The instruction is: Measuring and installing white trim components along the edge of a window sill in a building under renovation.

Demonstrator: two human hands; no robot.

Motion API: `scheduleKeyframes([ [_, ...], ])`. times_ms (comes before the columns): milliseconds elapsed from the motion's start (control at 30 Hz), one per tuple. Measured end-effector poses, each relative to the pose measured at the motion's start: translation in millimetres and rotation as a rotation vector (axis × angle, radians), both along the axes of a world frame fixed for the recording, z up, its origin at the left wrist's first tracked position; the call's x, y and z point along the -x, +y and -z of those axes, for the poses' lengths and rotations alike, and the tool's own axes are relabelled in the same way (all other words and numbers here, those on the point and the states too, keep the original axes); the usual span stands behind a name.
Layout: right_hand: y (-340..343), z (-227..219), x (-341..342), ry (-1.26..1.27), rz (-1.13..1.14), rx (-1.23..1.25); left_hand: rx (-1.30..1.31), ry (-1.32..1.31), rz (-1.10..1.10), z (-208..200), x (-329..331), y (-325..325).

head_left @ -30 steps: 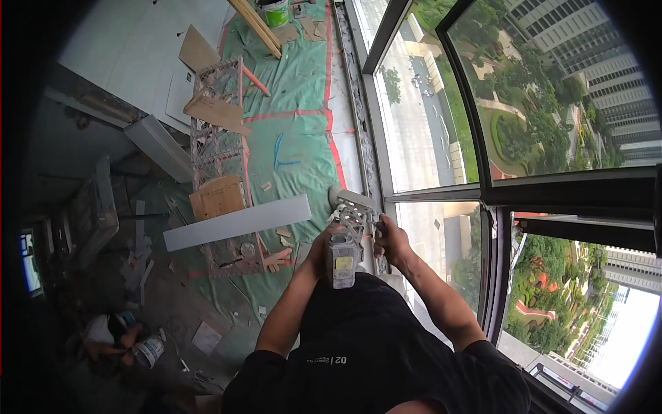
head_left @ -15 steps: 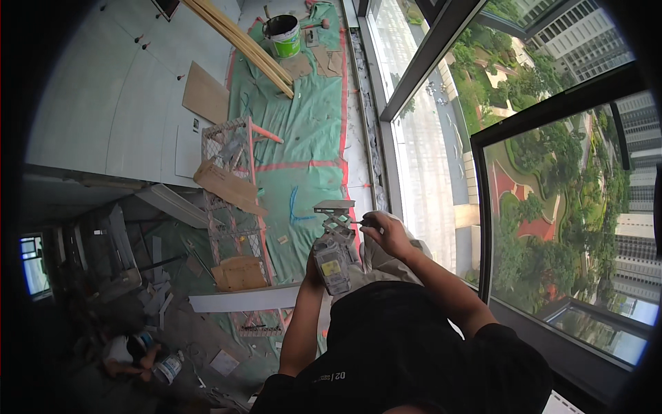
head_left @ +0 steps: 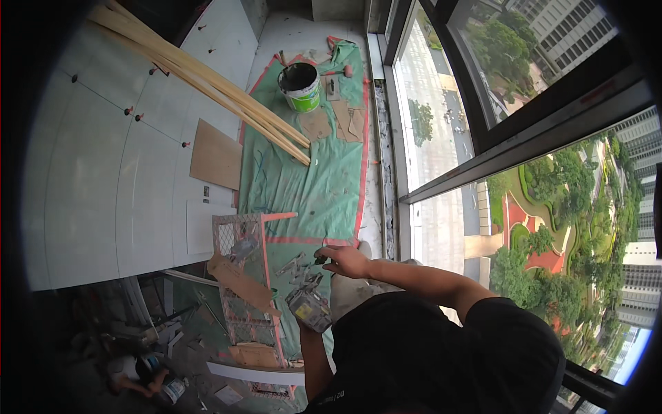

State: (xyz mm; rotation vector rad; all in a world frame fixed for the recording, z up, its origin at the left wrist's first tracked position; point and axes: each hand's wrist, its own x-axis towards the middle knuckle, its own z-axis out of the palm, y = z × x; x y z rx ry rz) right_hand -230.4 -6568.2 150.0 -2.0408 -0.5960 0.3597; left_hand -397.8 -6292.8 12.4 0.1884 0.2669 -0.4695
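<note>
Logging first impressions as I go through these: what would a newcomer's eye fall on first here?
Probably the tall windows filling the right side, trees outside. Then the green floor sheet up the middle, a bucket on it near the top and pale wooden strips slanting from upper left. At lower centre, the left grip holds a grey tool; the right grip, above it in view, pinches a small dark piece.

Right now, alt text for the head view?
A person's mostly hidden left hand holds a dusty grey boxy tool with a jointed linkage; the right hand pinches a small dark piece beside it. Ahead, a white-and-green bucket stands on green sheeting near dark-framed windows.
</note>
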Motion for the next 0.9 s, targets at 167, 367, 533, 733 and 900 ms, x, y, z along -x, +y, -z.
scheduleKeyframes([
  [167, -32.3, -62.6, -174.1, -0.145, -0.103, -0.008, 0.553, -0.359, 0.056, 41.9, -138.9, -21.7],
  [367, -92.1, -22.8, -359.8, -0.017, 0.125, -0.003, 0.147, 0.152, 0.094, -14.1, -400.3, -87.1],
  [533, -144.5, -16.3, -531.4, 0.742, 0.647, -0.101, 0.123, 0.129, 0.235, -81.7, -651.4, -163.9],
  [733, -202.9, -61.8, -720.1, 0.353, 0.682, -0.155, -0.347, -0.143, 0.455, -94.3, -886.5, -210.3],
  [900, -257.5, -69.9, -865.3, -0.087, 0.696, 0.099, -0.167, 0.083, 0.598, -135.7, -1076.5, -269.1],
])
